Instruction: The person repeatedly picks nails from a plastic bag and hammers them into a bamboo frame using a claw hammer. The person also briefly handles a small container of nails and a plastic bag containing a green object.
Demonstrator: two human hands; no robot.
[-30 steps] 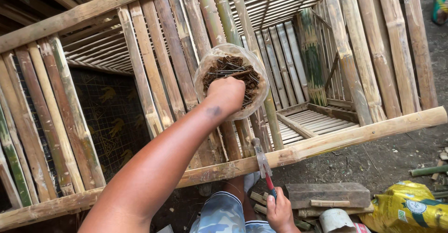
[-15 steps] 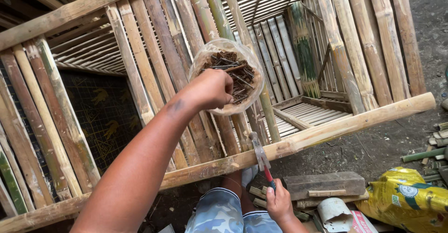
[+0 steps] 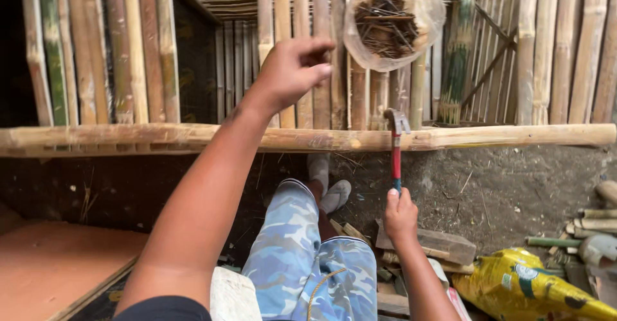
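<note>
My left hand (image 3: 292, 70) is raised in front of the upright bamboo slats (image 3: 135, 51), just left of a clear plastic bag of rusty nails (image 3: 392, 22) hanging on them. Its thumb and fingers are curled close together, and I cannot tell whether they pinch anything. My right hand (image 3: 400, 217) grips the lower end of a red-handled hammer (image 3: 396, 151). The hammer stands upright with its metal head against the horizontal bamboo rail (image 3: 193, 138) below the bag.
My legs in blue camouflage shorts (image 3: 308, 250) and a sandalled foot (image 3: 328, 189) are below the rail on dirt ground. A wooden block (image 3: 443, 244), a yellow sack (image 3: 520, 289) and bamboo offcuts (image 3: 594, 221) lie right. An orange board (image 3: 51, 263) lies left.
My left hand has come out of the nail bag and moved left and down. My right hand has lifted the hammer upright, so its head reaches the rail. The view has shifted.
</note>
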